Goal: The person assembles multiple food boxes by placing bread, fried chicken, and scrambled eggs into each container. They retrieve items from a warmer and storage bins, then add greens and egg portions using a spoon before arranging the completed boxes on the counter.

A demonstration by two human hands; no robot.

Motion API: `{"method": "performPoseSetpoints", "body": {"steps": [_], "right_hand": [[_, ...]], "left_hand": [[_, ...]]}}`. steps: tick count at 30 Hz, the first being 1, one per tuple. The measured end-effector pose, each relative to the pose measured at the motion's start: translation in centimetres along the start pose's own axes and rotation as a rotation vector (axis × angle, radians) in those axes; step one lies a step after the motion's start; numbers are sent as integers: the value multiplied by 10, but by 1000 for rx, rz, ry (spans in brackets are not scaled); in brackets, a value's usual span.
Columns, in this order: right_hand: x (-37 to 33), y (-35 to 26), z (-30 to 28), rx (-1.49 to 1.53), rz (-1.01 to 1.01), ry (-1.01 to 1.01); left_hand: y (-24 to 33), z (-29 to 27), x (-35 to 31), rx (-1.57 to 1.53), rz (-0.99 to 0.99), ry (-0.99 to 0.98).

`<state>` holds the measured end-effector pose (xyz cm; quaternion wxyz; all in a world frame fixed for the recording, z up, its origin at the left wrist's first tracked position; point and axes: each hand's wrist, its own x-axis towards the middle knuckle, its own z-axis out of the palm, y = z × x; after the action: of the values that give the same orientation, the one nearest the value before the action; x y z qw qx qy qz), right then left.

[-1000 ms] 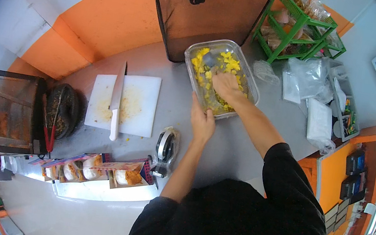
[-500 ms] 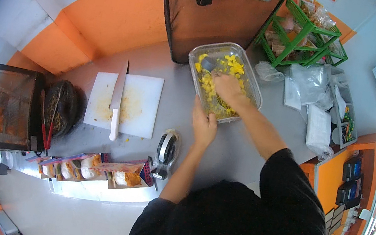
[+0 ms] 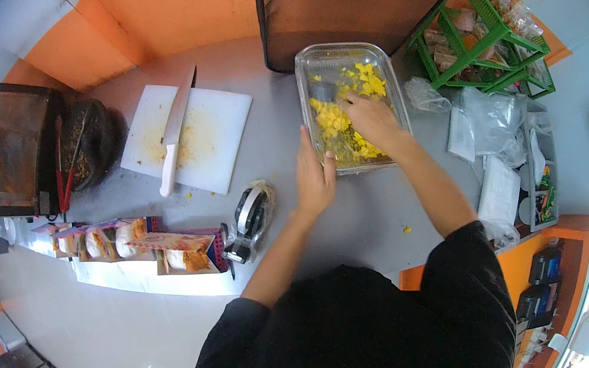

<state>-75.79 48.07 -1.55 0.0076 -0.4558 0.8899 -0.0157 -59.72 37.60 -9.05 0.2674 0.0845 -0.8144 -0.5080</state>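
Observation:
A clear rectangular plastic container [image 3: 304, 71] stands on the metal table, with soft yellow food chunks [image 3: 333, 120] and darker green-brown bits inside. My left hand [image 3: 316, 176] cups its near left corner, fingers along the outer wall and thumb by the near edge. Inside the container my right hand [image 3: 371, 121] is closed, fingers bent over the yellow food. A greyish flat blade [image 3: 323, 92], smeared by motion, shows just left of that hand and looks like the end of a spatula-like tool. Its handle is hidden in my fist.
On the left, a large white-handled knife [image 3: 175, 128] lies across a stained white cutting board [image 3: 221, 142]. Nearer me are a bagged tape dispenser [image 3: 252, 216] and several boxed wrapped foods [image 3: 181, 255]. Green racks [image 3: 474, 51], plastic bags [image 3: 490, 126] and a dark mesh cover [image 3: 342, 16] stand beyond.
My view has tilted, so the table sits higher in the picture. My right hand has moved within the container, and the yellow food lies differently. My left hand keeps its hold on the corner.

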Motion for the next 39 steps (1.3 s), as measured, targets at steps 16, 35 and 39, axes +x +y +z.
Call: {"method": "performPoseSetpoints", "body": {"steps": [16, 35, 39], "right_hand": [[-56, 26, -31, 1556, 360, -688], [-71, -1, -54, 273, -302, -330], [-65, -3, -45, 817, -151, -204]], "left_hand": [[1, -11, -7, 198, 156, -119], [1, -14, -7, 216, 154, -143], [4, -17, -5, 275, 178, -129]]}}
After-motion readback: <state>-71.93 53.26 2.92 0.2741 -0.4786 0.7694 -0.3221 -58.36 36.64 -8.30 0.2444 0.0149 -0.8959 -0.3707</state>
